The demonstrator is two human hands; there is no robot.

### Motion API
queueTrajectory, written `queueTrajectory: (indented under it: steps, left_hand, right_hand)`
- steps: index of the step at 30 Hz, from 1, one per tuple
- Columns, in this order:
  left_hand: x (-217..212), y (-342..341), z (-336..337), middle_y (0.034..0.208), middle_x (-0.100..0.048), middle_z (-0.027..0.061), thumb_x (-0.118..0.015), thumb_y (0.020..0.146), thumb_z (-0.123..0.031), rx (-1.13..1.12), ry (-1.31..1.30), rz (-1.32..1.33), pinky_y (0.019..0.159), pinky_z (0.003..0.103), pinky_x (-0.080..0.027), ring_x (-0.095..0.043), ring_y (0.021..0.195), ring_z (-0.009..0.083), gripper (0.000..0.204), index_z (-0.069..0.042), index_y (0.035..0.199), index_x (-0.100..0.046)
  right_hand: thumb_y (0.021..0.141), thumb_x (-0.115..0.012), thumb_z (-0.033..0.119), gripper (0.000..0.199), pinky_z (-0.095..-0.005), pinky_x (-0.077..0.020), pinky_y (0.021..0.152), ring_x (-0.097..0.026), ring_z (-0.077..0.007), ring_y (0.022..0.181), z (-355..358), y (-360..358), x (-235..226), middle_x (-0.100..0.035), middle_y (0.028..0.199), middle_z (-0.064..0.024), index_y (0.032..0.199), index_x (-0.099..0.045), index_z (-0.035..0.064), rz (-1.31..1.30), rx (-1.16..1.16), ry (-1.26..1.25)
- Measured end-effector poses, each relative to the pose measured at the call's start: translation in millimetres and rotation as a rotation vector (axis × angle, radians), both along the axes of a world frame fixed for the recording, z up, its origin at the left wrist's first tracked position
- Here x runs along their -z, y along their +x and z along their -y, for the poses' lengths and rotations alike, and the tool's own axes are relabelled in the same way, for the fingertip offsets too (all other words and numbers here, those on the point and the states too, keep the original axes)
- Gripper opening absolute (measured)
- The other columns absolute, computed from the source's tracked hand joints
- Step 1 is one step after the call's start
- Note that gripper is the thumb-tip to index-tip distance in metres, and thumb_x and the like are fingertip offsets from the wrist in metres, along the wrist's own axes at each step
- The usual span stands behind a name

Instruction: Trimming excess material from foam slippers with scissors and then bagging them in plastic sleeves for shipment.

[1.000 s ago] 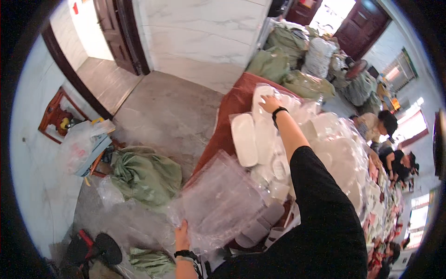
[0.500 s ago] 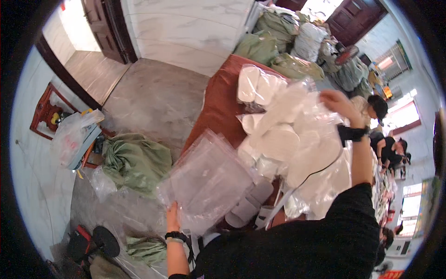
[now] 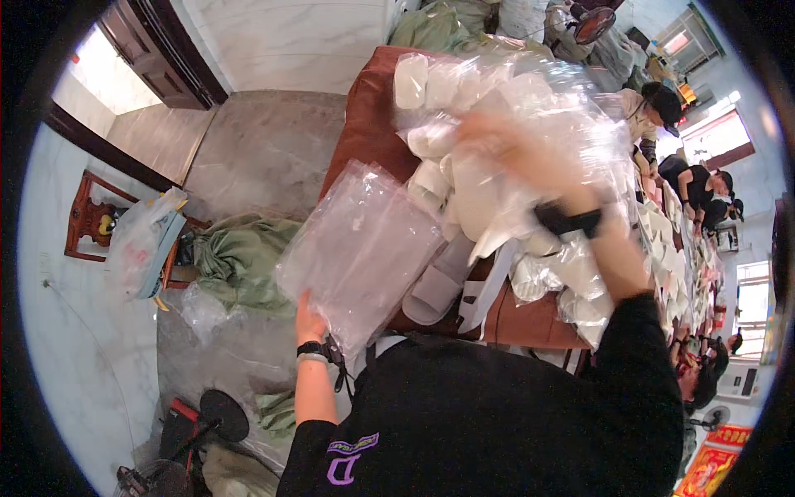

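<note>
My left hand (image 3: 310, 318) is closed on the lower corner of a stack of clear plastic bags (image 3: 364, 248), held at the near left of the table. Over the pile of white slippers (image 3: 476, 199) is my right hand (image 3: 513, 157), smeared by motion, so its fingers and anything in them cannot be made out. Many of the slippers lie in clear plastic wrapping. A grey slipper (image 3: 437, 290) rests by the near table edge, right of the bags, with a white slipper (image 3: 489, 286) beside it.
A brown cloth covers the table (image 3: 352, 124). Green sacks (image 3: 426, 29) stand behind it, with a fan (image 3: 592, 25). On the left floor lies a green sack (image 3: 244, 253) by a chair with a plastic bag (image 3: 141, 240). Other people (image 3: 704, 186) work along the table's right side.
My right hand has swept left and nearer across the slippers, and the clear plastic there has shifted. My left hand still holds the bags. The view has shifted.
</note>
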State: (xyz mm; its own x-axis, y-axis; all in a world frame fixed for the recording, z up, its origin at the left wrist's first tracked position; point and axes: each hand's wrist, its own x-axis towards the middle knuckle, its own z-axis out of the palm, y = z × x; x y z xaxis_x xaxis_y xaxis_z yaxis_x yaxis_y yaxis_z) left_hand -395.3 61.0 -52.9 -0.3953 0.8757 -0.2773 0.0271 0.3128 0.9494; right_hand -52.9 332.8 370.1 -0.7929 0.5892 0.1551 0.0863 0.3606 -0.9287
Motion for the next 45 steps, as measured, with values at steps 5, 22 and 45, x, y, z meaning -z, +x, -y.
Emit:
queueTrajectory:
  steps: [5,22,45]
  left_hand:
    - [-35,28,-32,0.113,-0.058,0.0061,-0.052,0.090,-0.040,-0.387,-0.035,0.932,0.083,0.031,-0.046,-0.056,0.097,0.0214,0.042,-0.008,0.117,-0.053]
    - [-26,10,0,0.114,-0.055,0.0089,-0.048,0.092,-0.041,-0.294,-0.106,0.805,0.082,0.041,-0.047,-0.055,0.102,0.0247,0.045,-0.006,0.119,-0.049]
    - [-27,7,-6,0.119,-0.054,0.0150,-0.056,0.090,-0.025,-0.429,-0.117,0.653,0.085,0.043,-0.047,-0.055,0.102,0.0296,0.045,0.001,0.125,-0.045]
  right_hand:
    - [0.083,-0.059,0.022,0.011,-0.0475,-0.0339,0.099,-0.044,-0.0273,0.122,86,-154,237,-0.056,0.117,-0.0114,0.086,-0.061,0.0120,0.172,-0.121,0.423]
    - [0.087,-0.049,0.035,0.032,-0.0534,-0.0274,0.103,-0.038,-0.0287,0.126,150,-192,321,-0.050,0.128,-0.0117,0.087,-0.066,0.0089,0.360,-0.566,0.370]
    - [0.079,-0.067,0.026,0.025,-0.0270,-0.0453,0.062,-0.056,-0.0105,0.066,-131,250,-68,-0.065,0.074,-0.0062,0.086,-0.068,0.0024,0.768,0.707,0.517]
